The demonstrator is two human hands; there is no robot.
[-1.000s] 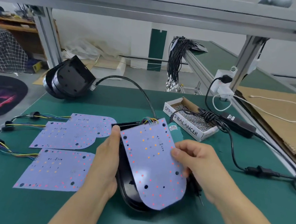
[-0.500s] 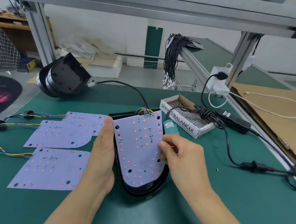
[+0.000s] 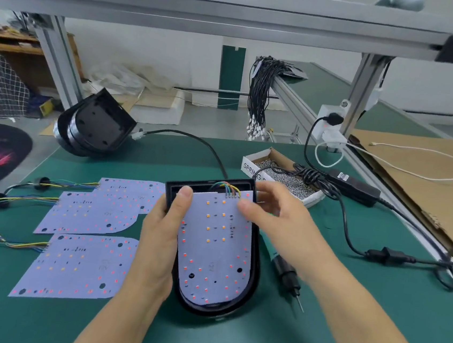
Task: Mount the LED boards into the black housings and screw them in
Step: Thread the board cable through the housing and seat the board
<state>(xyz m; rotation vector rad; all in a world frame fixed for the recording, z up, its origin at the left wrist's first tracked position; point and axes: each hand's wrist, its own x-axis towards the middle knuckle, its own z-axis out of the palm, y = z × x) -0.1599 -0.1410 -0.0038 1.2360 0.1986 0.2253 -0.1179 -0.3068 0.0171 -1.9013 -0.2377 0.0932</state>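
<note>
A pale LED board (image 3: 215, 242) with small red and orange LEDs lies inside a black D-shaped housing (image 3: 256, 258) at the middle of the green table. Coloured wires (image 3: 227, 189) leave the board's top edge. My left hand (image 3: 156, 242) grips the housing's left side, with its thumb on the board's top left corner. My right hand (image 3: 279, 218) holds the board's top right corner, thumb on the board and fingers over the housing rim. Three spare LED boards (image 3: 89, 213) (image 3: 79, 262) (image 3: 131, 189) lie flat to the left.
An electric screwdriver (image 3: 287, 275) lies just right of the housing, tip toward me. A cardboard box of screws (image 3: 281, 174) stands behind my right hand. A power adapter (image 3: 355, 186) and its cable run along the right. More black housings (image 3: 96, 127) are stacked at the back left.
The board was tilted up over the housing and has come down flat inside it. My right hand moved from the board's right edge up to its top right corner.
</note>
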